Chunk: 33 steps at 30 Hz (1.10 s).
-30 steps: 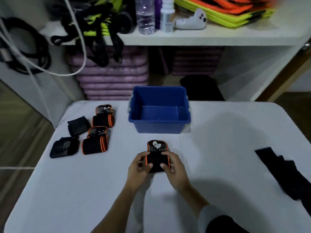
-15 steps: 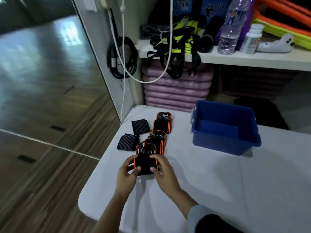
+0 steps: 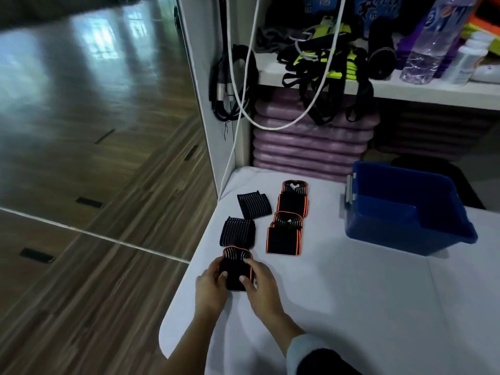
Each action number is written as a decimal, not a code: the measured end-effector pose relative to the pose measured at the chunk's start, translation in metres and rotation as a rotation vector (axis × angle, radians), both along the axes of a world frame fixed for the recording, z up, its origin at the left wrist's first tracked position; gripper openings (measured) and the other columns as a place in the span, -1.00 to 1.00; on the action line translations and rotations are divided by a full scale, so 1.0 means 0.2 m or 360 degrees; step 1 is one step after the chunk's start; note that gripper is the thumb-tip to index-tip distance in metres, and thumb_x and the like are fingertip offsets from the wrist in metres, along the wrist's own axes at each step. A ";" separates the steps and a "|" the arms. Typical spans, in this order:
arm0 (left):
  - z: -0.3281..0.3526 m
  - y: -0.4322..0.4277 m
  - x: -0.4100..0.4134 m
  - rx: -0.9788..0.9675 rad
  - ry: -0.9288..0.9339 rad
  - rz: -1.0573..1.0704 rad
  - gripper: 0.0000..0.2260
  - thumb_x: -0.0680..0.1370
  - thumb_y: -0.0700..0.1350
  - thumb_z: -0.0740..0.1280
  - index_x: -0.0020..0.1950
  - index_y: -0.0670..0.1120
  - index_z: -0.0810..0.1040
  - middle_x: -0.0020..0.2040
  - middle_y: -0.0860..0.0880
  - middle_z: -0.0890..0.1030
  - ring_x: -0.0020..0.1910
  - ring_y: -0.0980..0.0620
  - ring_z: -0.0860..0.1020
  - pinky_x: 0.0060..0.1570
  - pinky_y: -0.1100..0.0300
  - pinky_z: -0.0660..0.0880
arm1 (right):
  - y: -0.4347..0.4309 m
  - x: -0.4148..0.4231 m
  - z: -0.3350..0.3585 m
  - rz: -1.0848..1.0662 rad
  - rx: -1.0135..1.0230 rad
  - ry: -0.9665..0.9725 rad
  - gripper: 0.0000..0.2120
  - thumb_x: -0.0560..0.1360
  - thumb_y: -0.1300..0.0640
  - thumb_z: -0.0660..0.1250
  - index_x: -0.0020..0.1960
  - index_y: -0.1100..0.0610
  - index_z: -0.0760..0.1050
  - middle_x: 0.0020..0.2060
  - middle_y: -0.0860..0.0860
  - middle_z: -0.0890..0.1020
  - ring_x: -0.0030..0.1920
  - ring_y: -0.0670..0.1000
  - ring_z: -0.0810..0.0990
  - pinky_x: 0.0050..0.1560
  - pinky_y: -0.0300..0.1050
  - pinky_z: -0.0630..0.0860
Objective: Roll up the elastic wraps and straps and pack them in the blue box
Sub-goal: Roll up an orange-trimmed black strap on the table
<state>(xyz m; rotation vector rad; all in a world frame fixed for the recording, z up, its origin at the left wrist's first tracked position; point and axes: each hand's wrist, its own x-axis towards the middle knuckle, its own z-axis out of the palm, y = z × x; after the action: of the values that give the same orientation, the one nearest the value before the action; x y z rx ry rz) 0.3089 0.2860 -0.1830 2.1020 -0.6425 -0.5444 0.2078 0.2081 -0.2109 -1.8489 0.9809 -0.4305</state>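
A rolled black wrap with orange edges (image 3: 236,267) lies on the white table (image 3: 351,293) near its left edge. My left hand (image 3: 209,286) grips its left side and my right hand (image 3: 261,282) grips its right side. Just beyond it lie two rolled black ribbed wraps (image 3: 238,233) (image 3: 254,204). Right of those are two more orange-edged rolls (image 3: 284,234) (image 3: 293,197). The blue box (image 3: 400,209) stands open further right, with nothing visible inside.
The table's left edge drops to a wooden floor (image 3: 94,185). Behind, a white shelf (image 3: 405,90) holds black and yellow straps, a water bottle (image 3: 427,41) and a white bottle; purple mats (image 3: 311,142) are stacked beneath. White and black cables (image 3: 238,85) hang at the shelf's left.
Both hands have carried the orange-edged roll from in front of the blue box leftward to the group of rolled wraps by the table's left edge. My view has swung left.
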 end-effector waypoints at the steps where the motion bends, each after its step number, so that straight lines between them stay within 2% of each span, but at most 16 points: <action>1: 0.00 0.00 0.00 -0.0006 -0.0049 -0.0013 -0.70 0.57 -0.22 0.23 0.27 -0.01 0.48 0.04 -0.04 0.61 -0.06 0.05 0.50 -0.10 0.31 0.35 | 0.00 -0.01 0.00 -0.0017 -0.0010 -0.0009 -0.61 0.52 0.13 0.30 0.33 -0.05 0.40 0.20 -0.04 0.49 0.23 -0.05 0.44 0.27 -0.11 0.43; 4: -0.02 0.04 0.00 0.0024 -0.0191 -0.0052 -0.72 0.57 -0.10 0.25 0.28 0.05 0.47 0.07 0.00 0.57 0.02 0.03 0.48 -0.03 0.24 0.37 | 0.00 -0.04 0.01 -0.0007 -0.0038 -0.0022 -0.60 0.52 0.13 0.31 0.33 -0.07 0.40 0.20 -0.05 0.47 0.23 -0.08 0.42 0.25 -0.19 0.44; 6: -0.04 0.07 -0.01 0.0061 -0.0297 -0.0099 -0.70 0.56 -0.04 0.27 0.29 0.07 0.47 0.10 0.03 0.52 0.07 0.03 0.48 0.00 0.24 0.39 | 0.01 -0.06 0.01 0.0005 -0.0057 -0.0037 -0.60 0.52 0.12 0.32 0.33 -0.09 0.40 0.21 -0.06 0.46 0.24 -0.10 0.42 0.26 -0.17 0.45; 12: -0.05 0.09 0.00 0.0100 -0.0457 -0.0197 -0.68 0.54 -0.03 0.31 0.29 0.04 0.48 0.14 -0.01 0.48 0.09 -0.01 0.47 -0.04 0.31 0.37 | 0.01 -0.07 0.01 0.0029 -0.0065 -0.0042 -0.57 0.52 0.13 0.32 0.34 -0.15 0.39 0.20 -0.06 0.45 0.24 -0.05 0.44 0.28 -0.10 0.45; 15: -0.02 0.08 0.00 0.0100 -0.0573 -0.0184 -0.72 0.51 -0.08 0.35 0.23 -0.01 0.54 0.16 -0.08 0.49 0.14 -0.08 0.44 0.04 0.18 0.44 | 0.00 -0.09 0.03 0.0025 -0.0068 -0.0044 -0.55 0.52 0.12 0.32 0.35 -0.17 0.36 0.24 -0.06 0.44 0.27 -0.05 0.43 0.29 -0.08 0.45; 17: 0.01 0.05 -0.01 0.0051 -0.0739 -0.0199 -0.77 0.50 -0.12 0.35 0.16 -0.03 0.58 0.12 -0.11 0.52 0.09 -0.12 0.46 0.03 0.03 0.49 | -0.02 -0.12 0.05 -0.0011 -0.0075 -0.0065 -0.56 0.52 0.13 0.31 0.35 -0.17 0.36 0.25 -0.08 0.44 0.28 -0.07 0.42 0.29 -0.06 0.45; 19: 0.06 0.00 -0.04 -0.0018 -0.0852 -0.0253 -0.78 0.46 -0.12 0.31 0.08 -0.03 0.60 0.05 -0.09 0.56 0.00 -0.12 0.47 -0.04 0.02 0.49 | -0.05 -0.17 0.07 -0.0088 -0.0114 -0.0089 -0.59 0.54 0.11 0.29 0.36 -0.12 0.37 0.26 -0.11 0.44 0.29 -0.08 0.42 0.31 -0.02 0.43; 24: 0.15 -0.24 -0.22 -0.0128 -0.0701 -0.0560 -0.79 0.46 -0.21 0.28 0.02 -0.03 0.63 -0.01 -0.05 0.57 0.00 -0.06 0.45 0.00 0.12 0.43 | -0.14 -0.44 0.14 -0.0384 -0.0257 -0.0037 -0.66 0.55 0.05 0.25 0.32 -0.04 0.39 0.22 -0.11 0.47 0.23 -0.09 0.47 0.29 -0.06 0.44; 26: 0.16 -0.34 -0.35 -0.0138 -0.0607 -0.0717 -0.76 0.46 -0.26 0.27 0.04 -0.05 0.63 0.04 -0.06 0.58 0.05 -0.05 0.46 0.04 0.18 0.40 | -0.18 -0.60 0.16 -0.0519 -0.0369 0.0034 -0.67 0.55 0.03 0.27 0.30 -0.02 0.42 0.22 -0.10 0.49 0.19 -0.13 0.48 0.28 -0.25 0.42; 28: 0.17 -0.44 -0.49 -0.0114 -0.0543 -0.0899 -0.74 0.46 -0.27 0.26 0.07 -0.06 0.62 0.09 -0.07 0.58 0.08 -0.05 0.46 0.04 0.26 0.34 | -0.21 -0.77 0.18 -0.0655 -0.0468 0.0187 -0.68 0.54 0.00 0.27 0.29 -0.01 0.42 0.23 -0.12 0.50 0.17 -0.15 0.47 0.21 -0.46 0.27; 30: 0.16 -0.54 -0.65 -0.0104 -0.0507 -0.1088 -0.74 0.46 -0.22 0.25 0.09 -0.07 0.62 0.13 -0.08 0.59 0.10 -0.06 0.48 0.09 0.29 0.33 | -0.25 -0.96 0.19 -0.0818 -0.0470 0.0299 -0.67 0.55 -0.03 0.25 0.29 -0.03 0.42 0.25 -0.11 0.50 0.20 -0.12 0.46 0.21 -0.44 0.21; 33: 0.15 -0.66 -0.92 -0.0050 -0.0530 -0.1324 -0.75 0.49 -0.11 0.28 0.15 -0.03 0.59 0.19 -0.04 0.58 0.14 -0.04 0.49 0.18 0.24 0.35 | -0.29 -1.26 0.20 -0.1021 -0.0393 0.0395 -0.66 0.57 -0.04 0.19 0.32 -0.04 0.39 0.30 -0.10 0.46 0.28 -0.09 0.41 0.27 -0.31 0.25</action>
<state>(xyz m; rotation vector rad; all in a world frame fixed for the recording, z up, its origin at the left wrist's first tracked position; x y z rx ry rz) 0.1247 0.1534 -0.1539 1.8431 -1.7305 -0.6152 -0.0437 0.1493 -0.1706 -1.7976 1.7681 -0.7406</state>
